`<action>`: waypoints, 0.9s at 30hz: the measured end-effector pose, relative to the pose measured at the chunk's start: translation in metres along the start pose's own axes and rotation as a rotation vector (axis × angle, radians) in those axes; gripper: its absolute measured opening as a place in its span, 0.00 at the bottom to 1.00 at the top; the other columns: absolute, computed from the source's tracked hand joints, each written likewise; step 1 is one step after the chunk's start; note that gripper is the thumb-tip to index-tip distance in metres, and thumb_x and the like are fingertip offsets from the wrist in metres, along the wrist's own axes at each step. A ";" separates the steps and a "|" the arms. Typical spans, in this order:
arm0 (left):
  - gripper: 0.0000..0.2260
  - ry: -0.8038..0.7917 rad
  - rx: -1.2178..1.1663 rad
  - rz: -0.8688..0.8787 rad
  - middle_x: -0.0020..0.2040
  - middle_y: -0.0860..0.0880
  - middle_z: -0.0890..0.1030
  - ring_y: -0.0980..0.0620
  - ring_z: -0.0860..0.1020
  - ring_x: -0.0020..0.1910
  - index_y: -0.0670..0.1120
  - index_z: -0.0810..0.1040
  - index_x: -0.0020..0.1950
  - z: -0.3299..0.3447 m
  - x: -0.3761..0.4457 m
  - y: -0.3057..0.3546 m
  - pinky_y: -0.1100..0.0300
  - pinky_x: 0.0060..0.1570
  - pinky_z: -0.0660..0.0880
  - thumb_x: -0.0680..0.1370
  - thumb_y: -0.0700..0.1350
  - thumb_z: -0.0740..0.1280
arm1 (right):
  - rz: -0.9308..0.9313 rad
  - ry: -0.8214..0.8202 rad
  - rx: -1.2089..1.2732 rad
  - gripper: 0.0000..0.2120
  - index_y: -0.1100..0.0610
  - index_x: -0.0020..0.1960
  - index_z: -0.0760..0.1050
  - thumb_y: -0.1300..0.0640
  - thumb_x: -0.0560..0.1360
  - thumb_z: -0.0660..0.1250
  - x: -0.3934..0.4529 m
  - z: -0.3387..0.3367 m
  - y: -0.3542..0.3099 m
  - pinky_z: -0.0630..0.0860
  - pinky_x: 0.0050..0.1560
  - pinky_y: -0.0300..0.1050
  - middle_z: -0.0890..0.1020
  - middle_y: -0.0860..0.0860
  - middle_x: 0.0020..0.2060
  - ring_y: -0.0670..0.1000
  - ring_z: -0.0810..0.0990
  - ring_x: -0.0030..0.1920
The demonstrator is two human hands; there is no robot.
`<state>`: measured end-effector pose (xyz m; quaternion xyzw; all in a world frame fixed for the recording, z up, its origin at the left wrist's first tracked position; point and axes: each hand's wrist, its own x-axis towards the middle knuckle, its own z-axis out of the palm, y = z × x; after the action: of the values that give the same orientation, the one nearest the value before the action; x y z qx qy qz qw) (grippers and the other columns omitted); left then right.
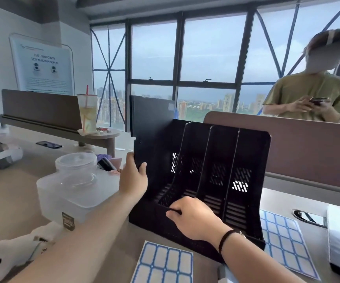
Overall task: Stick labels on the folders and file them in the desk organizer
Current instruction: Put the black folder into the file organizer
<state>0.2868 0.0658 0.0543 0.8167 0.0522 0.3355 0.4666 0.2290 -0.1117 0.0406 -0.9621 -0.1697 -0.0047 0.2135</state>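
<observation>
Between the fingers of the left hand (133,178) a dark folder (150,127) stands gripped in the leftmost slot of the desk organizer (216,170), whose front rim the right hand (193,217) clasps, so filing seems underway, and next it needs pushing down.

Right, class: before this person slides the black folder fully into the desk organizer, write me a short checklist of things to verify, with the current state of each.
1. Left hand grips the folder edge: ok.
2. Right hand steadies the desk organizer at its front rim: ok.
3. Folder sits upright in the leftmost slot: ok.
4. Other slots free of folders: ok.
5. Label stuck on the folder: a small pale patch shows near its top corner, but cannot tell.
6. Label sheets within reach on the desk: ok, one in front, one at the right.
</observation>
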 end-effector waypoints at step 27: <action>0.32 -0.315 0.103 -0.004 0.74 0.45 0.68 0.45 0.64 0.73 0.49 0.61 0.77 -0.050 -0.170 0.050 0.50 0.69 0.65 0.77 0.49 0.71 | 0.062 0.342 0.134 0.13 0.48 0.63 0.79 0.53 0.79 0.67 -0.137 -0.063 0.057 0.66 0.49 0.24 0.82 0.43 0.55 0.42 0.76 0.53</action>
<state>0.1148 0.0068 0.0264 0.8818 -0.0029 0.1994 0.4273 0.1222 -0.2303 0.0635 -0.9357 -0.1010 -0.1504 0.3028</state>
